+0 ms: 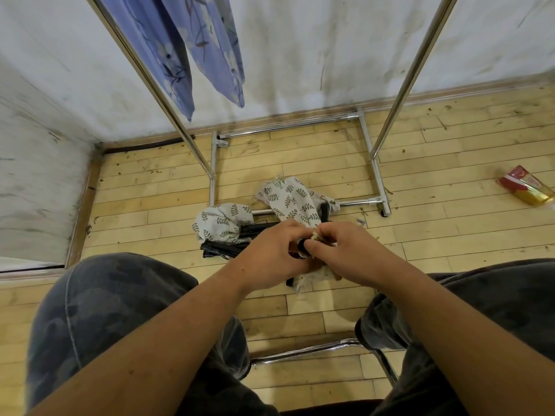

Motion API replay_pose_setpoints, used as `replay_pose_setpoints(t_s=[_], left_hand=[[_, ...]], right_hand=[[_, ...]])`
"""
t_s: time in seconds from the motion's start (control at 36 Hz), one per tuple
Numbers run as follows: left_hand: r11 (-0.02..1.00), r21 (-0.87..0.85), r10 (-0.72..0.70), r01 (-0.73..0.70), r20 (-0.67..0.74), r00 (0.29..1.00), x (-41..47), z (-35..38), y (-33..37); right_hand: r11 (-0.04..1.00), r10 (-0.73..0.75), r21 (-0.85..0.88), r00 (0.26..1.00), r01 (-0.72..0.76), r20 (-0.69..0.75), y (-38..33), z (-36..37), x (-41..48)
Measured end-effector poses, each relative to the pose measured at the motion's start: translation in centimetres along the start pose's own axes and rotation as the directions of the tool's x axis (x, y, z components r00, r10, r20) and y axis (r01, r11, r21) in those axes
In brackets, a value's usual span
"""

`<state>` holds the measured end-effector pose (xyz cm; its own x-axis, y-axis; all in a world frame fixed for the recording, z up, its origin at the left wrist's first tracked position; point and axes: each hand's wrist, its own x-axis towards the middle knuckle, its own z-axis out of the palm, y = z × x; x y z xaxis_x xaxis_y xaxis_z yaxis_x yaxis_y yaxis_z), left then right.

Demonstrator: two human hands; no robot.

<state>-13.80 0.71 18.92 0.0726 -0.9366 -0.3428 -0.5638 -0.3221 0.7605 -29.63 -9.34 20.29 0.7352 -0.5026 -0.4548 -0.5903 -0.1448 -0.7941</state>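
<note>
A white cloth with a green leaf print [289, 199] hangs from my two hands, which meet in the middle of the view above the wooden floor. My left hand [271, 255] and my right hand [345, 253] both pinch its bunched edge together with a small black part [301, 245] between the fingertips. A frayed end of the cloth [306, 282] droops below my hands. A second leaf-print cloth [220, 222] lies crumpled on the floor to the left, over a bundle of black rods [220, 249].
A chrome clothes rack [375, 163] stands ahead, its base on the floor, with a blue floral garment [180, 64] hanging from it at upper left. A red and gold packet [525, 189] lies at right. My knees [120, 310] and a chrome chair bar [306, 352] fill the foreground.
</note>
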Motion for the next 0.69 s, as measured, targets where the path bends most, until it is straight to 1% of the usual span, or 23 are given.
replay_pose_setpoints(t_s=[0.11, 0.22, 0.31, 0.36, 0.44, 0.56, 0.69], left_hand=[[0.999, -0.026, -0.032, 0.032, -0.01, 0.999, 0.3, 0.1, 0.0], [1.0, -0.004, 0.0, 0.0, -0.049, 0.999, 0.5, 0.4, -0.6], [1.0, 0.013, -0.014, 0.015, -0.061, 0.998, 0.7, 0.5, -1.0], [1.0, -0.017, -0.01, 0.009, -0.055, 0.998, 0.7, 0.5, -0.8], [0.992, -0.124, 0.005, -0.01, -0.038, 0.999, 0.5, 0.3, -0.1], [0.987, -0.159, -0.03, 0.021, -0.053, 0.998, 0.7, 0.1, 0.4], [0.987, -0.161, -0.025, 0.014, -0.066, 0.998, 0.7, 0.1, 0.5]], right_hand=[[1.0, -0.004, 0.026, 1.0, 0.004, 0.006, -0.4, 0.0, -0.2], [0.996, -0.015, 0.084, 1.0, 0.015, 0.0, -0.9, 0.0, -0.4], [0.991, -0.021, 0.13, 1.0, 0.023, -0.018, -1.4, -0.3, -0.5], [0.976, 0.007, 0.218, 1.0, -0.004, -0.013, -1.6, -0.4, -0.6], [0.95, 0.045, 0.308, 0.999, -0.044, 0.003, -1.9, -0.7, -0.8], [0.899, 0.065, 0.432, 0.997, -0.078, 0.045, -2.1, -0.9, -1.0], [0.885, 0.065, 0.457, 0.995, -0.091, 0.071, -2.2, -0.9, -1.0]])
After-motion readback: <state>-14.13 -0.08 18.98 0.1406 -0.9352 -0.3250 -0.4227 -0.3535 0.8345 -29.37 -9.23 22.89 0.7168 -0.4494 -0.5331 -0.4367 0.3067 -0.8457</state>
